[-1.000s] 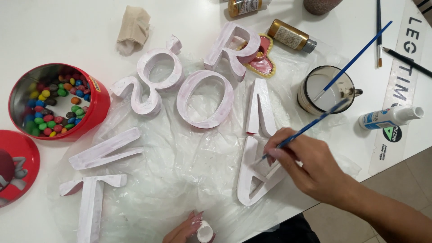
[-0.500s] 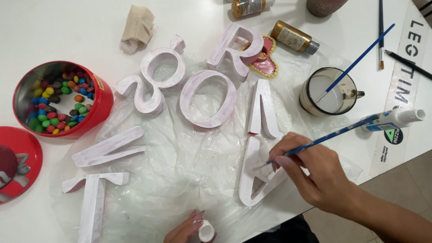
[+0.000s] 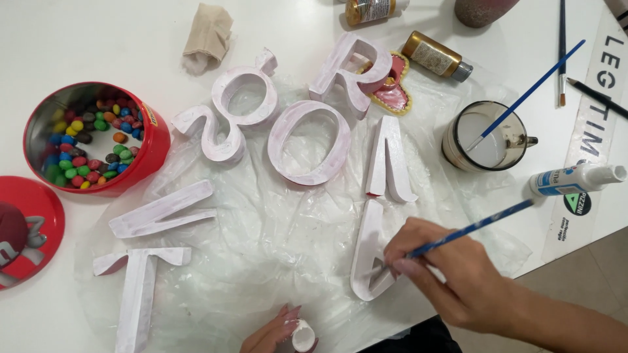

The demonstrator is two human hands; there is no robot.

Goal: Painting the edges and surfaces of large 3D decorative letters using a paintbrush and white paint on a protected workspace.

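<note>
A white tabletop (image 3: 78,39) carries a crumpled clear plastic sheet (image 3: 261,242), and on the sheet lie big whitewashed block letters with pink showing through: an S (image 3: 212,134), an O (image 3: 311,142), an R (image 3: 350,68), an N (image 3: 163,210), a T (image 3: 139,287), and a V (image 3: 389,160). Just below the V lies another letter (image 3: 367,252), an A-like shape near the tabletop's front edge.

Left of the sheet stands a round red tin (image 3: 91,140) full of coloured candies, with its red lid (image 3: 26,229) flat beside it. Right of the V sits a glass mug (image 3: 487,137) of milky water with a blue brush leaning in it. A white glue bottle (image 3: 575,180) lies further right, two gold paint bottles (image 3: 435,57) lie near the R, and a beige rag (image 3: 208,36) sits at the top.

The right hand (image 3: 451,274) pinches a blue-handled brush (image 3: 468,232) between thumb and fingers, its tip touching the lower letter. The left hand (image 3: 275,333), at the bottom edge, curls its fingers around a small white cup (image 3: 303,335).
</note>
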